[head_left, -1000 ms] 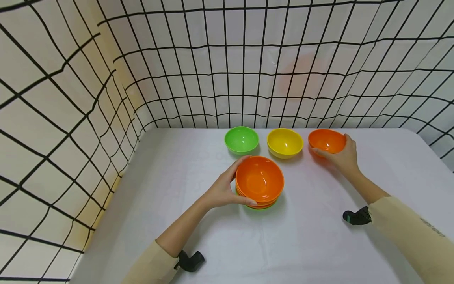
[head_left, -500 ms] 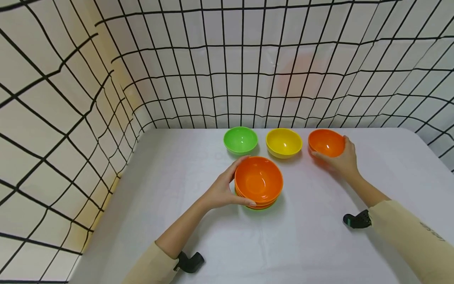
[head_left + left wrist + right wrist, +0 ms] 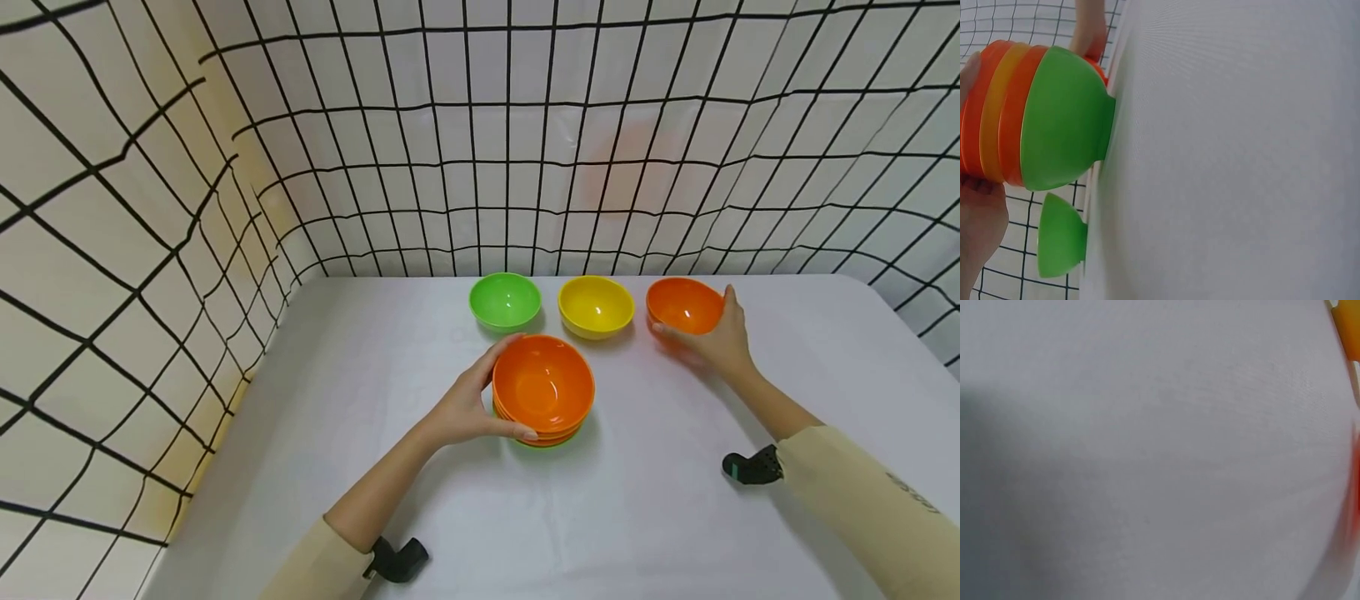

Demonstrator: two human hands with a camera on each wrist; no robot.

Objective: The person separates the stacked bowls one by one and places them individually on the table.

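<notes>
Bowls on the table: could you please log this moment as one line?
left hand: holds bowl stack | right hand: holds orange bowl | untouched: yellow bowl, green bowl

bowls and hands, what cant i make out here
Head view: insides of the lower bowls, hidden by the top orange bowl.
Head view: lettering on the right sleeve, too small.
Left wrist view: the left hand, cut by the left edge.
Right wrist view: the yellow bowl, cut by the right edge.
</notes>
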